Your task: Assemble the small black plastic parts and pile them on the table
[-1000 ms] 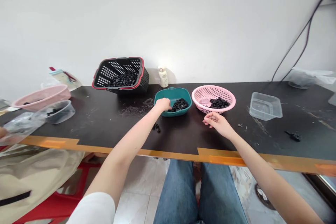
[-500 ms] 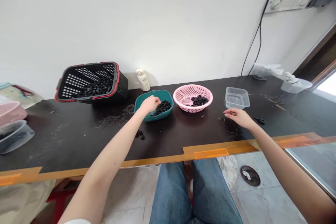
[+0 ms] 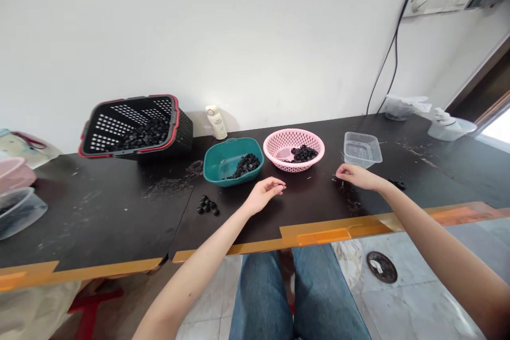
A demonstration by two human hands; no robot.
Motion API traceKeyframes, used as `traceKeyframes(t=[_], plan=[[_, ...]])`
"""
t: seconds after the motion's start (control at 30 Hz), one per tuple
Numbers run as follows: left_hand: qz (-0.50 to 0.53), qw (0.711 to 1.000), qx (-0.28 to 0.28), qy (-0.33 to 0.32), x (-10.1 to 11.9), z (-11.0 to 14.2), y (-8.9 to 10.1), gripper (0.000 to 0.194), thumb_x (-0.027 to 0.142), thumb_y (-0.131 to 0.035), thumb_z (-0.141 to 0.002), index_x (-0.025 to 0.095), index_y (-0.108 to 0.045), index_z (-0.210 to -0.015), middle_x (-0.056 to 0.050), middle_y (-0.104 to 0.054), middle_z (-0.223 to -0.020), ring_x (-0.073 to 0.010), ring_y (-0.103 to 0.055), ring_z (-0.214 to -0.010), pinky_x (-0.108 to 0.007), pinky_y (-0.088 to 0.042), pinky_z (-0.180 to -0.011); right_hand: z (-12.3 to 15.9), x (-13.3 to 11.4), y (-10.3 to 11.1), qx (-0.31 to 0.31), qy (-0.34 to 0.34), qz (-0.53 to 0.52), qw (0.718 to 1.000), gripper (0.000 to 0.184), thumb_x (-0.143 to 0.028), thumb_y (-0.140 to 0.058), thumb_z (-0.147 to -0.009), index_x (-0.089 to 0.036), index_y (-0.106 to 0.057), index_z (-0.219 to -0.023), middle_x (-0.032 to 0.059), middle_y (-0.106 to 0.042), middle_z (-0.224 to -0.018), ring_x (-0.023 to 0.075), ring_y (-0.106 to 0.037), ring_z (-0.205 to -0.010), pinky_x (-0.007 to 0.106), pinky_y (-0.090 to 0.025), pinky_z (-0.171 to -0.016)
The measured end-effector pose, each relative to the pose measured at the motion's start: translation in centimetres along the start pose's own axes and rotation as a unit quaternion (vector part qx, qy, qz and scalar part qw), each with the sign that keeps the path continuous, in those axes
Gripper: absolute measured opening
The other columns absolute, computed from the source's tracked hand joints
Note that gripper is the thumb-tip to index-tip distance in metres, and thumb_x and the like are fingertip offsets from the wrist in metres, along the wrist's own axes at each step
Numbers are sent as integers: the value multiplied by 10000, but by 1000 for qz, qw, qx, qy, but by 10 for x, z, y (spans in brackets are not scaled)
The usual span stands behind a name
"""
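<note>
My left hand (image 3: pixel 263 194) hovers above the table in front of the gap between the teal basin (image 3: pixel 213 166) and the pink basket (image 3: pixel 274 150). Its fingers are pinched together; whatever they hold is too small to make out. Fingertips pressed together, my right hand (image 3: pixel 356 176) is low over the table, just in front of the clear plastic tub (image 3: pixel 368 155). Small pale metal pieces (image 3: pixel 342 183) lie by its fingertips. Small black round parts (image 3: pixel 247 163) are heaped in the basin, and more black parts (image 3: pixel 303 153) sit in the pink basket.
A loose cluster of black round parts (image 3: pixel 207 204) lies left of my left arm. Behind it a black crate with red trim (image 3: pixel 185 130) leans, filled with black parts. A white bottle (image 3: pixel 217 123) stands at the wall. Another black clump (image 3: pixel 398 184) is beyond my right wrist.
My left hand has left the teal basin and moved right and nearer to me. From in front of the pink basket, my right hand went right to the small metal pieces. The view turned right.
</note>
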State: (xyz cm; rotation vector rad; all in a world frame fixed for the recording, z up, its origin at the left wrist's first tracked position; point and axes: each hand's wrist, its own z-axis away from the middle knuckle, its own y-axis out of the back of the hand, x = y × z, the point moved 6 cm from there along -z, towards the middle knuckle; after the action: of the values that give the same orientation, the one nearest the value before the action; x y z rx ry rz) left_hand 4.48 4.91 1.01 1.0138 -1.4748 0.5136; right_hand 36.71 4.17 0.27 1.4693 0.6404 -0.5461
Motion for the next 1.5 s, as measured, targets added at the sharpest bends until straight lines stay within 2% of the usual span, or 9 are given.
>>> traceKeyframes(t=[0.2,0.3,0.43,0.57,0.67,0.8,0.9,1.17,1.5], plan=[[-124,981,126,-75,4,7,10,240,370,-691,-784,178,-649,-922,-36,-692,-888,-150,-654,-789,-303,-542,-789,19,-81,-34,-32,31,-272,961,249,-410,-654,-773,-191,-607,-882,21,-636,-791,137,-548,-678,295,-462,-653],[-140,973,159,-96,9,13,13,246,359,-688,-792,185,-634,-957,-35,-694,-907,-145,-657,-764,-300,-551,-773,13,-129,-59,-68,59,-359,929,373,-377,-673,-771,-227,-634,-1110,21,-630,-867,142,-554,-735,311,-473,-697],[-154,963,183,-123,13,18,17,198,334,-636,-842,195,-644,-982,-41,-692,-945,-146,-657,-794,-295,-551,-778,-9,-161,-93,-82,47,-443,892,302,-364,-682,-766,-224,-712,-1032,27,-633,-880,122,-543,-720,296,-475,-705],[-166,956,201,-133,14,19,18,203,363,-681,-805,190,-658,-910,-27,-668,-837,-139,-631,-726,-278,-547,-725,-24,-161,-120,-88,11,-525,846,267,-341,-734,-725,-229,-720,-966,21,-670,-891,103,-576,-701,276,-483,-699],[-166,957,194,-134,13,18,16,185,348,-662,-826,198,-657,-934,-28,-669,-870,-132,-625,-734,-275,-536,-734,-24,-152,-132,-92,-31,-543,834,285,-333,-768,-690,-213,-715,-943,36,-692,-898,109,-599,-696,265,-487,-660],[-165,957,204,-126,11,18,14,218,346,-662,-827,209,-634,-995,-23,-669,-903,-121,-623,-713,-264,-532,-718,-21,-145,-132,-80,-53,-531,842,256,-340,-798,-653,-208,-707,-853,32,-685,-883,119,-588,-695,237,-449,-568],[-171,954,216,-121,10,18,15,248,363,-691,-800,202,-624,-977,-15,-666,-868,-118,-618,-687,-251,-526,-687,-19,-145,-131,-83,-53,-517,850,213,-340,-804,-645,-205,-702,-775,-6,-631,-733,90,-513,-601,222,-377,-500],[-218,941,227,-120,13,20,17,204,374,-701,-789,195,-646,-868,-3,-677,-784,-126,-623,-685,-253,-507,-674,-18,-145,-136,-83,-36,-475,875,236,-373,-768,-688,-198,-747,-845,-4,-616,-663,65,-369,-498,239,-238,-446],[-224,935,249,-116,10,21,19,236,370,-708,-781,194,-611,-905,8,-671,-819,-104,-626,-655,-222,-507,-630,-19,-144,-142,-91,-63,-524,845,190,-284,-807,-643,-176,-694,-752,-19,-612,-640,54,-438,-527,194,-301,-459]])
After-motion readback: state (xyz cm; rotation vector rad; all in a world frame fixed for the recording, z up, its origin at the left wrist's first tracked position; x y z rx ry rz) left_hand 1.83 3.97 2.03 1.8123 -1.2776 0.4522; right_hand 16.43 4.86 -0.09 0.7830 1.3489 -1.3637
